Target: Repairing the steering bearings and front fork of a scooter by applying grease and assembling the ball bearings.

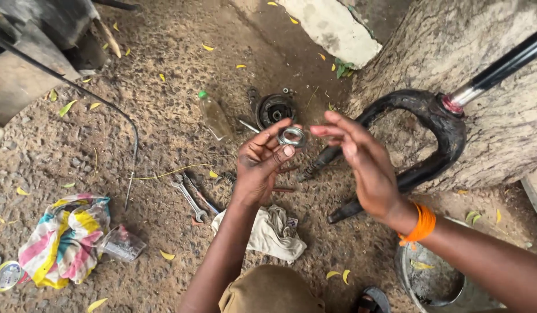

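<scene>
My left hand [261, 163] pinches a small silver metal ring [292, 137] between thumb and fingertips, raised above the gravel ground. My right hand [364, 162], with an orange band on its wrist, is beside it with fingers spread and nothing in it; its fingertips are close to the ring. A black bicycle suspension fork [432, 124] leans against a tree trunk just behind my right hand. Below my hands lies a dirty white rag [274, 233].
On the ground lie a spanner [188, 198], a clear plastic bottle with a green cap [215, 117], a dark round metal part [274, 109], a striped cloth [68, 239] and a small tin [6, 275]. A metal bowl [433, 284] stands at the lower right. The tree trunk [483, 52] fills the right.
</scene>
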